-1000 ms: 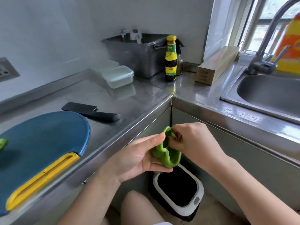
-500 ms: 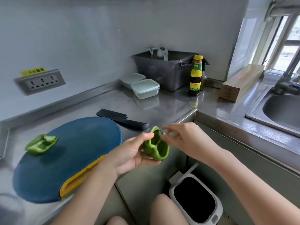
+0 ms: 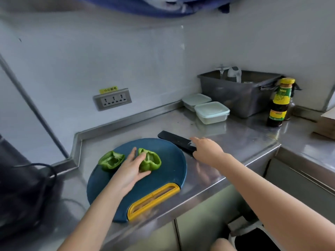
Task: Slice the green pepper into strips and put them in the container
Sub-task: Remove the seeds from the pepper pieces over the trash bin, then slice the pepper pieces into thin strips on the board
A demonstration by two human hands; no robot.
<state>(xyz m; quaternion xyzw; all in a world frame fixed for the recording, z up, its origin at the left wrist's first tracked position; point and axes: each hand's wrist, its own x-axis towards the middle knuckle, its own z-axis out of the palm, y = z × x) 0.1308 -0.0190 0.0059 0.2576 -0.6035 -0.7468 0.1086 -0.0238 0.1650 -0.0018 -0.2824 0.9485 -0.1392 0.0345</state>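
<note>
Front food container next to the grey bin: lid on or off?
On. A pale green lid sits flat over the front container, rim to rim. What is inside cannot be told.

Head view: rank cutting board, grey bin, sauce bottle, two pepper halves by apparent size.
1. cutting board
2. grey bin
3. sauce bottle
4. left pepper half, right pepper half: alike; left hand covers part of one

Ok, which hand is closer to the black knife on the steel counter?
Right. The right hand is over one end of the black knife; the left hand holds a green pepper half on the round blue cutting board, left of the knife.
</note>
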